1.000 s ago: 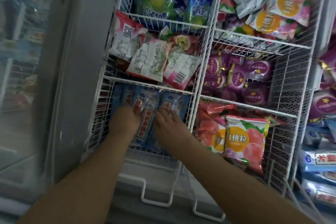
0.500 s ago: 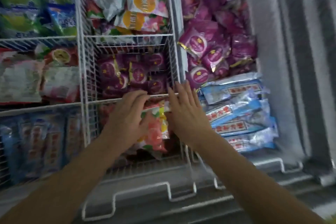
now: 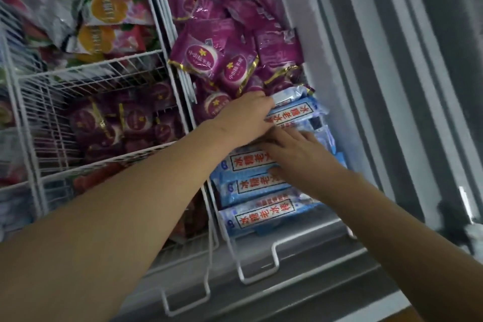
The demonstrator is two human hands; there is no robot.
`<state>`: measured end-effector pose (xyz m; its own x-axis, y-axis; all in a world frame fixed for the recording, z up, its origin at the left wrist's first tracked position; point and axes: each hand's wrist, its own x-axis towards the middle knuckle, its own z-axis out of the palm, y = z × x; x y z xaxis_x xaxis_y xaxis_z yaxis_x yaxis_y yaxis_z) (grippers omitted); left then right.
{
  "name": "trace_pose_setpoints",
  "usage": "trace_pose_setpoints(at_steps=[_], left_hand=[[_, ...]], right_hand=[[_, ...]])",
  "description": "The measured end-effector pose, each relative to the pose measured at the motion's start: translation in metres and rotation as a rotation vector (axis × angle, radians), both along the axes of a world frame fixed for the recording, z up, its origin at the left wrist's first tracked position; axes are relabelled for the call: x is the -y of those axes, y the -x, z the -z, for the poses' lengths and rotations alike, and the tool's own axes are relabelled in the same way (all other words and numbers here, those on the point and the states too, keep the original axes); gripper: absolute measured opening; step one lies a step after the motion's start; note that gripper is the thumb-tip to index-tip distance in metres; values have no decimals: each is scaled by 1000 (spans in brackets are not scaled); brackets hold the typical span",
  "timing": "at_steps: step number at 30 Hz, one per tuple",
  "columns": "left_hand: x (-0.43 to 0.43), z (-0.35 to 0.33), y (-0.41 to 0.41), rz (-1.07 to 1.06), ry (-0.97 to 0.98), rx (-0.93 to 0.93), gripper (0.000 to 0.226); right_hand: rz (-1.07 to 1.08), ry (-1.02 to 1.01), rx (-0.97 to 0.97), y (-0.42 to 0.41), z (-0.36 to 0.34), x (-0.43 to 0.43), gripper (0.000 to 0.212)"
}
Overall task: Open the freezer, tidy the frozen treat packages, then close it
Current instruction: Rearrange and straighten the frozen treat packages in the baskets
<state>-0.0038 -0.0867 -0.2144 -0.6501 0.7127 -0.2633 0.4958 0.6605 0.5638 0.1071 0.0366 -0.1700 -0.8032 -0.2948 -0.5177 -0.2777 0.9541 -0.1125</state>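
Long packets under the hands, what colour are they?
The long packets are light blue with red writing on white labels, clearest in the head view.

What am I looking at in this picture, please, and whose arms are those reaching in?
There is no machine here. A camera worn on a person's head looks down into an open white chest freezer, and the arms are that person's own. White wire baskets hold purple foil packets with a gold star and, nearer, a row of flat blue plastic packets with red lettering. The left hand curls its fingers over the end of one blue packet; I cannot tell whether it really grips it. The right hand lies flat on the row and holds nothing.
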Motion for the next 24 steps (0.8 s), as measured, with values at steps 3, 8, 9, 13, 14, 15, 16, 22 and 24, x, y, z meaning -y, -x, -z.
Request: trace_pose_setpoints(at_steps=[3,8,9,13,14,15,16,22,24], left_hand=[[-14,-3,-1,7,92,-75,24],[-14,-9,-1,-3,177,-21,13],[-10,-11,1,-13,183,-10,12],[23,-33,4,-72,153,-66,14],[41,-39,2,-99,144,-67,20],[63,-45,0,-138,134,-69,23],[90,-51,-2,-182,130,-69,24],[312,-71,-48,-697,263,155,30],[381,-69,-74,-886,326,301,25]], right_hand=[[5,-13,-32,-4,1,5,47],[12,-9,-42,0,-1,18,43],[8,-15,-28,2,-1,21,42],[-26,1,24,9,-9,34,44],[-33,32,38,11,-12,40,48],[-41,64,46,14,-15,49,51],[-53,92,39,16,-18,58,52],[-230,319,-24,34,-13,181,55],[-320,377,-34,36,-6,240,49]])
